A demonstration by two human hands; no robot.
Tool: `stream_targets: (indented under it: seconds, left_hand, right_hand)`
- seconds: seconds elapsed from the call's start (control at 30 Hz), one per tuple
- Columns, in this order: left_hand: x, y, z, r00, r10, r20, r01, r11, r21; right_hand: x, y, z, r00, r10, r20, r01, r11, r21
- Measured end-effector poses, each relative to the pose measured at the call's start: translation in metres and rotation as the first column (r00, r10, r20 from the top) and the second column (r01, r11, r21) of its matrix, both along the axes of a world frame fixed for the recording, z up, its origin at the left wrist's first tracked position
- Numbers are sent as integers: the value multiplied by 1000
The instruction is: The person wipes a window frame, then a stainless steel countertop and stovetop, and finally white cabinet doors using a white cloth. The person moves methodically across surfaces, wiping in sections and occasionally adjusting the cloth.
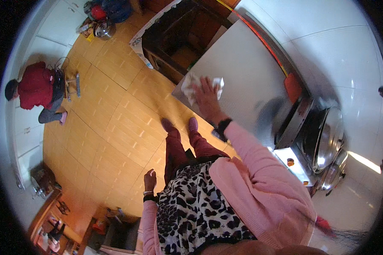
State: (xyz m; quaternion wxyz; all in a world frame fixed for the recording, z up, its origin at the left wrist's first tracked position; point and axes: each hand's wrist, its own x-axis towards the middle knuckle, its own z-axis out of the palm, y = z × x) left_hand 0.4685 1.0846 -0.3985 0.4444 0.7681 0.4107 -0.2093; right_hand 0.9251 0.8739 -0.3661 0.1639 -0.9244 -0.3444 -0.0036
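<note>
My right hand point(207, 99) presses a crumpled white cloth or paper wipe point(189, 86) against the grey metal top point(242, 60) of a counter, near its front left corner. The fingers lie spread over the wipe, which shows on both sides of them. My left hand point(150, 181) hangs low beside my body with its fingers curled, over the tiled floor. It is too small to tell whether anything is in it. A red and yellow strip point(261, 35) runs along the back edge of the metal top and ends by a red flat piece point(293, 86).
A gas stove with a lidded metal pan point(330, 140) stands right of the counter. A dark open cabinet point(175, 35) adjoins its left end. Across the floor point(115, 111), a person in red point(36, 86) sits by white cabinets. Pots point(104, 29) stand at the top left.
</note>
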Motion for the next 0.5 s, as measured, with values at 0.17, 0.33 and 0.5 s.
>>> stream_targets:
  seconds: [0.17, 0.33, 0.5]
  left_hand:
    - [11, 94, 1, 972, -214, -93, 219, 975, 48]
    - [30, 174, -16, 997, -51, -55, 51, 999, 11]
    - [63, 183, -37, 993, -115, -6, 115, 990, 81]
  right_hand:
    - [122, -7, -9, 906, -401, 135, 420, 892, -168]
    - [98, -75, -18, 511, -855, 88, 851, 489, -190]
    - [2, -13, -11, 853, -522, -18, 506, 833, -223]
